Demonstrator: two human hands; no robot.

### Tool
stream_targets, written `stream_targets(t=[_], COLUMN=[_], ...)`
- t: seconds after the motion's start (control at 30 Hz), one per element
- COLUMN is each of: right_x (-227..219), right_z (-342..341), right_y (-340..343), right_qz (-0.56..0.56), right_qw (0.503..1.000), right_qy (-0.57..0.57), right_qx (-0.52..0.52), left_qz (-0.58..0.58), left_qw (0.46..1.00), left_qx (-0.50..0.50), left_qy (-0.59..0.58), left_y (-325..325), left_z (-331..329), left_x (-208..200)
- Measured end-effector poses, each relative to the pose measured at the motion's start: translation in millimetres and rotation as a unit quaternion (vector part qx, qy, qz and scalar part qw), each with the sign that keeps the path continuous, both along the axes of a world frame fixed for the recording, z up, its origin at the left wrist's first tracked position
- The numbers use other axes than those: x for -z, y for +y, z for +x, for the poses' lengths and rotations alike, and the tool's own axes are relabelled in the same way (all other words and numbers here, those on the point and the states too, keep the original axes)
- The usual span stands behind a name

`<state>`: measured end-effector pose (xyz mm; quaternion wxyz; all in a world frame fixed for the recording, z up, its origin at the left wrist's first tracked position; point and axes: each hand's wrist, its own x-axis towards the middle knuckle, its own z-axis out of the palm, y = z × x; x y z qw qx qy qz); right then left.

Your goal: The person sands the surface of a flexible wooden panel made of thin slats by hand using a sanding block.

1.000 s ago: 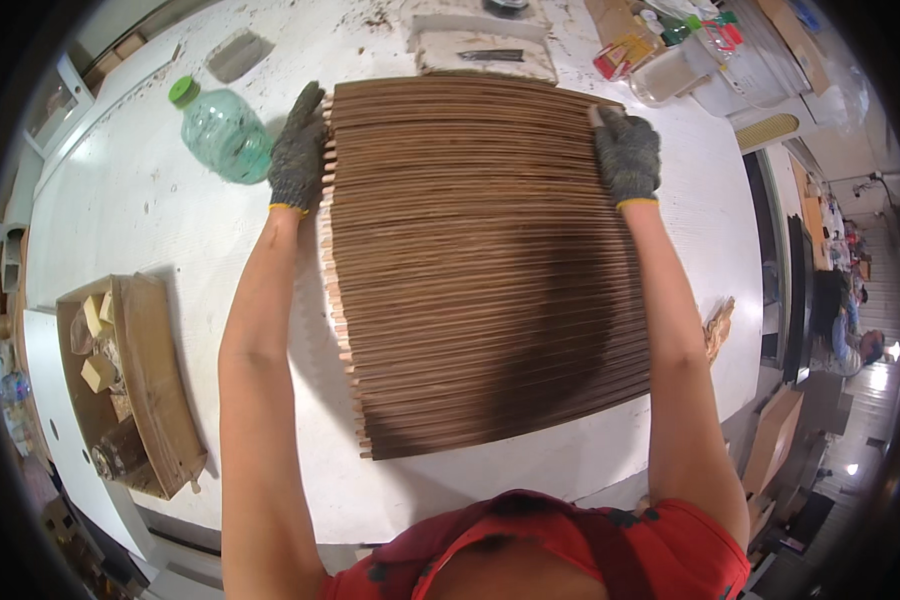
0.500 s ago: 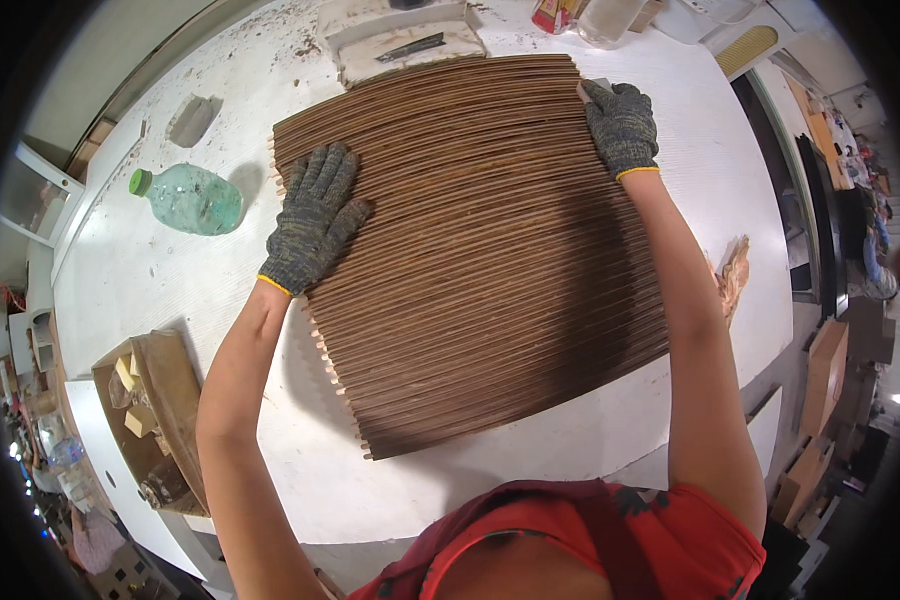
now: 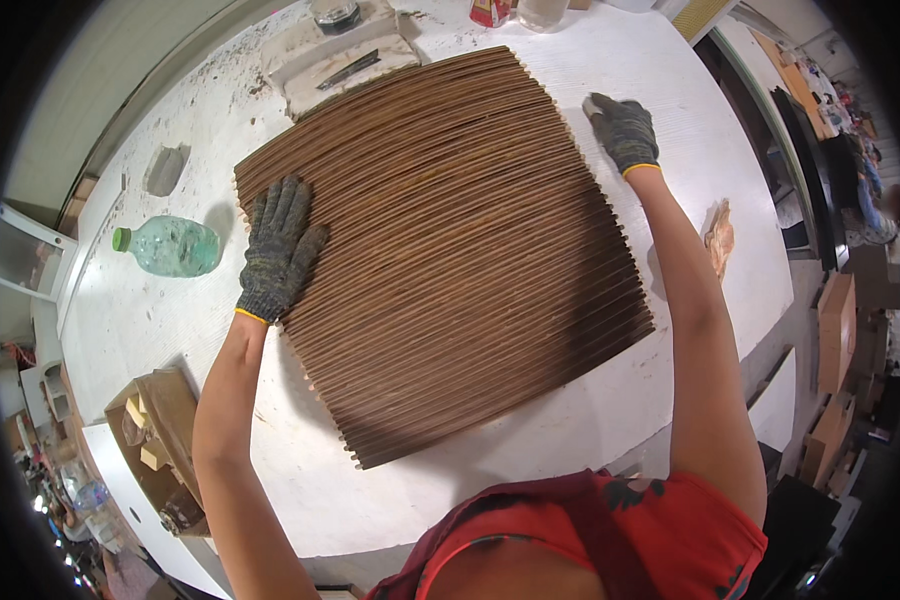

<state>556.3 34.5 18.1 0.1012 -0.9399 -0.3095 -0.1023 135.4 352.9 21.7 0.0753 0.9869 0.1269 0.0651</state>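
Observation:
A wide stack of narrow brown wooden strips (image 3: 440, 260), laid side by side with uneven, notched ends, lies on the white table (image 3: 530, 420). On its left edge my left hand (image 3: 278, 250), in a dark grey knit glove with a yellow cuff, rests flat with fingers stretched out. My right hand (image 3: 625, 132), gloved alike, is off the right edge of the strips, above the tabletop. Its fingers are curled around something small and pale at the fingertips, too little of which shows to name.
A green-capped plastic bottle (image 3: 167, 246) lies to the left, beside a grey block (image 3: 166, 170). Nearer stands a cardboard box (image 3: 175, 410) with pale blocks. A dusty tray (image 3: 295, 72) sits behind the strips, a red container (image 3: 490, 10) farther right. Crumpled brown material (image 3: 720, 240) lies at right.
My right hand has come away from the right edge of the strips, and a gap now shows between them. My left hand stays flat on the left edge. The whole view has shifted slightly.

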Motion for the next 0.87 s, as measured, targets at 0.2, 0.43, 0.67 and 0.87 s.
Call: stream_targets(t=[0.2,0.43,0.67,0.87], right_x=[-30.8,-1.6,-22.5,-9.1], right_z=[-182.7,-28.0,-167.1,-170.5], right_y=[51.0,0.3,15.6,63.2], right_qz=[0.14,-0.037,0.178,0.238], right_qw=[0.877,0.986,0.875,0.805], right_qy=[0.014,-0.057,-0.043,0.237], right_qx=[-0.46,-0.153,-0.448,-0.489], left_qz=[0.018,0.056,0.034,0.008], left_qw=[1.0,0.998,0.999,1.0], left_qx=[-0.012,0.03,-0.008,-0.024], left_qy=[0.015,-0.014,0.008,0.011], left_y=[3.9,7.9,2.4,1.9], left_z=[-12.0,-4.0,-9.7,-7.1], left_x=[3.4,6.4,5.6,-2.5])
